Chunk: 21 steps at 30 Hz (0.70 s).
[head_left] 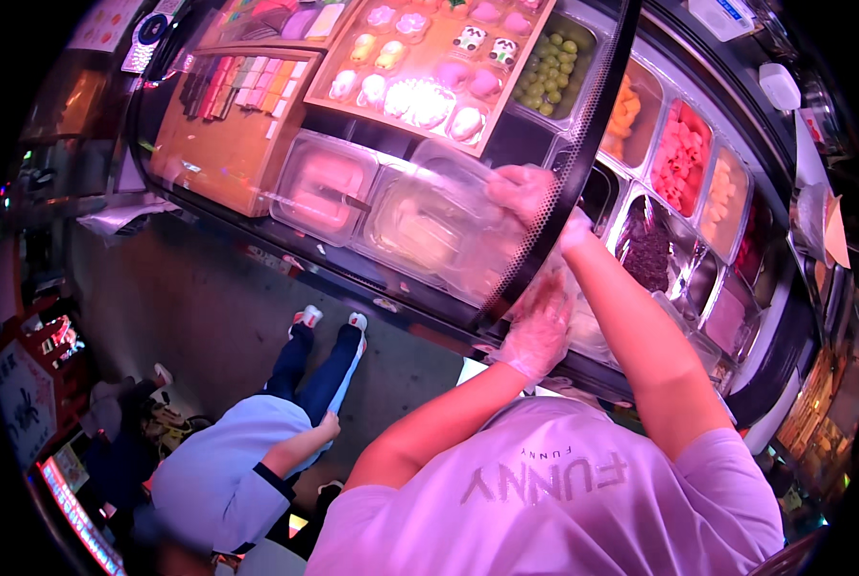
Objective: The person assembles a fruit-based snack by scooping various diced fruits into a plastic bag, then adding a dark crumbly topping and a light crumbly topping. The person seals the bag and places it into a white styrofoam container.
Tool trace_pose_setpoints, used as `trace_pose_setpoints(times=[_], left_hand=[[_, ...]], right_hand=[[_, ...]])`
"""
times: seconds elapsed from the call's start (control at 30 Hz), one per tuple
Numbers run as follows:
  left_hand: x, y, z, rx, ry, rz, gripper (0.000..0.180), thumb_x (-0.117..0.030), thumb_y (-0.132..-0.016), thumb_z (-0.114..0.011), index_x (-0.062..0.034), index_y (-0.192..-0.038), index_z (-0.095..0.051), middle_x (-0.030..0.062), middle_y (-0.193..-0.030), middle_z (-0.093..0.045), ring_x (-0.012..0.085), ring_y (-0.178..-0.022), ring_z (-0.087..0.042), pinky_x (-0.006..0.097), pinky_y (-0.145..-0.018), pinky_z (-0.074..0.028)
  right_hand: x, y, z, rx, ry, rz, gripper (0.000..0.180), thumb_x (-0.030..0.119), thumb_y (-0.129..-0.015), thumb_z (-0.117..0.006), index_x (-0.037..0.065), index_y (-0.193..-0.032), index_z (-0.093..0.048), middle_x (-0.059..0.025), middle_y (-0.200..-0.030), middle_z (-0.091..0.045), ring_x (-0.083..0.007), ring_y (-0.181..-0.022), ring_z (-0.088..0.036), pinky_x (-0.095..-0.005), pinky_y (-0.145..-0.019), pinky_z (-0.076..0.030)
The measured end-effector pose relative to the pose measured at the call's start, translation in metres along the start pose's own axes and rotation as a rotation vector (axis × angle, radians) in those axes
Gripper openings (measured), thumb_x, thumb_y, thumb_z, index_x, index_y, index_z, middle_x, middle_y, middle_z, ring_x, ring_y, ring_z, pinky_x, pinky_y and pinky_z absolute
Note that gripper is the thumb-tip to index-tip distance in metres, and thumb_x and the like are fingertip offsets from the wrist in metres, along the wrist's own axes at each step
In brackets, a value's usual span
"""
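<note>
My right hand (pixel 525 195), in a clear plastic glove, reaches behind the curved glass of a display case. Its fingers are closed on the edge of a clear plastic lid (pixel 456 171), tilted over a clear container with pale contents (pixel 412 223). Below it, my left hand (pixel 539 331), also gloved, is at the open edge of the glass, beside the container's near right end. Its fingertips are blurred and partly hidden, so what they touch is unclear. To the left of the pale container sits another clear container with pink contents (pixel 326 192).
The dark perforated edge of the glass (pixel 535 252) rises between my hands and the case. Green grapes (pixel 550 75), red cubes (pixel 681 158), orange pieces (pixel 624 113) and dark grains (pixel 644 245) fill metal pans. Shaped sweets lie on a wooden tray (pixel 383 88). A person in light blue (pixel 228 461) stands left.
</note>
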<state>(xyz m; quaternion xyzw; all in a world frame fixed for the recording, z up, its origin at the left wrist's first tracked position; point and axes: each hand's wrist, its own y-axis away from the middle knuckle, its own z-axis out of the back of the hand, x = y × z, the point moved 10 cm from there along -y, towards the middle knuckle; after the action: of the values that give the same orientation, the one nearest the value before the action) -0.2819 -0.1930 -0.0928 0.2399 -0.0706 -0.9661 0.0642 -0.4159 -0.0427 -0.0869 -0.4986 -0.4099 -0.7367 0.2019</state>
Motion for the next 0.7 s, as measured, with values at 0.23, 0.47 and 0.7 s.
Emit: trace_pose_setpoints(times=[0.23,0.47,0.7], left_hand=[[0.001,0.002,-0.006,-0.023,-0.017,0.012,0.055,-0.034,-0.096,-0.053,-0.0072,-0.144,-0.049,0.0179,-0.158,-0.035,0.0327,-0.151,-0.026,0.056,-0.12,-0.014],[0.0,0.003,-0.002,-0.052,-0.029,-0.012,0.052,-0.029,-0.097,-0.052,-0.0046,-0.142,-0.051,0.0188,-0.154,-0.04,0.033,-0.15,-0.028,0.057,-0.12,-0.012],[-0.001,0.002,0.002,-0.05,0.032,-0.01,0.047,-0.024,-0.097,-0.053,-0.0029,-0.139,-0.051,0.0192,-0.151,-0.041,0.0339,-0.15,-0.029,0.059,-0.117,-0.02]], right_hand=[[0.01,-0.018,-0.052,0.278,-0.028,-0.037,0.03,0.015,-0.098,-0.061,-0.004,-0.119,-0.067,-0.0015,-0.069,-0.06,-0.0095,-0.05,-0.054,-0.0286,-0.049,-0.045],[-0.005,-0.03,-0.056,0.382,-0.283,-0.045,0.029,0.017,-0.096,-0.066,-0.006,-0.113,-0.068,-0.0011,-0.073,-0.061,-0.0076,-0.052,-0.053,-0.027,-0.049,-0.043],[0.007,-0.037,-0.055,0.158,0.099,0.333,0.031,0.02,-0.089,-0.072,-0.007,-0.104,-0.07,-0.0101,-0.082,-0.073,-0.0165,-0.061,-0.065,-0.0354,-0.061,-0.052]])
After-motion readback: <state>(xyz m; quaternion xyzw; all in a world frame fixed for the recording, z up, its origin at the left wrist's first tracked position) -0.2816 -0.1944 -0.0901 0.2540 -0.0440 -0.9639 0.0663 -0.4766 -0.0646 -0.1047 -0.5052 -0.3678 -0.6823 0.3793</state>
